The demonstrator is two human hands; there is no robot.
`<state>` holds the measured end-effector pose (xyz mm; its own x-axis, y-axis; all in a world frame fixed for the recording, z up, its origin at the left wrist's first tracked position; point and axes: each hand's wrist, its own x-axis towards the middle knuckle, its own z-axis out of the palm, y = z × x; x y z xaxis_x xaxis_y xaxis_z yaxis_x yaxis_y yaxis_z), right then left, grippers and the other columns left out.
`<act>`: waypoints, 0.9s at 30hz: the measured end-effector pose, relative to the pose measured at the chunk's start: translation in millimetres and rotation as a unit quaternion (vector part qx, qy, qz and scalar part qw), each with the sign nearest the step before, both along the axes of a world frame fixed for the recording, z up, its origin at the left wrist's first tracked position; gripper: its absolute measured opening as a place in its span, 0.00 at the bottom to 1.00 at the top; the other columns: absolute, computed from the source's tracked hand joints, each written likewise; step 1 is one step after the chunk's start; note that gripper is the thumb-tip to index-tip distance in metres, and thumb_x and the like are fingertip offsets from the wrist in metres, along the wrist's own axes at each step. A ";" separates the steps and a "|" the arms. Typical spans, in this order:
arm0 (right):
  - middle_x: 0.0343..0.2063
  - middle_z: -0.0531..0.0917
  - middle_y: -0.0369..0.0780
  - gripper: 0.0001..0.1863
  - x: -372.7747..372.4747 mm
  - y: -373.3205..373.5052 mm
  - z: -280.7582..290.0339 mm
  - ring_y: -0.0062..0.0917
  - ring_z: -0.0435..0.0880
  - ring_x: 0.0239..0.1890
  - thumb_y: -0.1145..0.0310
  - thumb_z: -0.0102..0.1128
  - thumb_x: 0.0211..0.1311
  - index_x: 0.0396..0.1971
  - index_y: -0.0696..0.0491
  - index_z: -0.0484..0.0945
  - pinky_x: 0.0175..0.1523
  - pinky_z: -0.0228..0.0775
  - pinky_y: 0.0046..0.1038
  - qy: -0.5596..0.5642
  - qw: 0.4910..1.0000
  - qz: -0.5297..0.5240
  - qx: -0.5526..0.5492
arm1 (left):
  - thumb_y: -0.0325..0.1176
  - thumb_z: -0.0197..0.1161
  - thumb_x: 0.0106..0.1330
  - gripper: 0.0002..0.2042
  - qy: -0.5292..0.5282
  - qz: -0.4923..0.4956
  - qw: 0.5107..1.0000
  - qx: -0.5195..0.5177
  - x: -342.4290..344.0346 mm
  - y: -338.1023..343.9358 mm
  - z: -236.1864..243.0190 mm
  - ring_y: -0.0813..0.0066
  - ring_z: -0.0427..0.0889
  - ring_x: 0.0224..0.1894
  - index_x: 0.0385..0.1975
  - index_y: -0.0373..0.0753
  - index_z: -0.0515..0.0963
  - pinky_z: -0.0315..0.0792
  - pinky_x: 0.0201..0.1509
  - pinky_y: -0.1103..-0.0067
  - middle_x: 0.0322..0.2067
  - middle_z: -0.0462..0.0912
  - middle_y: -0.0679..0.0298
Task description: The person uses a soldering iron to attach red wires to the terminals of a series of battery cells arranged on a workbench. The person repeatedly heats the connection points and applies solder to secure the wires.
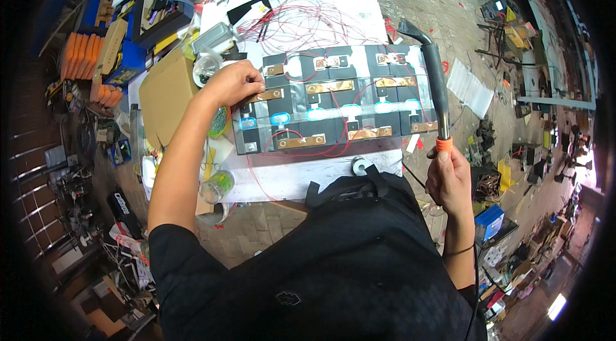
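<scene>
A battery pack (327,110) of black cells lies across the white-covered table in front of me. Copper strips (330,86) bridge its terminals, and thin red wires run over its top. My left hand (236,84) rests at the pack's left end, fingers pinched together over a copper strip (268,95). Whatever is between those fingertips is hidden. At the pack's right end, my right hand (449,177) grips a large soldering iron (436,81) by its handle, below an orange collar. Its long dark shaft points away from me and bends left at the far end.
Loose red wires (308,20) tangle behind the pack. To the left stand a cardboard box (165,94), a clear jar (217,186) and orange bins (82,55). A small white spool (361,166) sits at the near table edge. Assorted clutter covers the floor at right.
</scene>
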<state>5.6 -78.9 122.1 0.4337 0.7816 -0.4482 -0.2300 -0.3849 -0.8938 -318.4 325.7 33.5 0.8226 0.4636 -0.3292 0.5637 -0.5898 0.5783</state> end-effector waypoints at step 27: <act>0.16 0.65 0.27 0.19 14.3 -10.8 1.0 0.10 0.60 0.13 0.50 0.54 0.81 0.46 0.54 0.73 0.17 0.53 0.18 0.032 0.998 -0.050 -0.003 | 0.39 0.67 0.65 0.06 -0.085 0.139 0.982 0.095 -21.7 -39.1 -5.7 0.62 0.85 0.43 0.38 0.49 0.86 0.78 0.47 0.68 0.43 0.82 0.66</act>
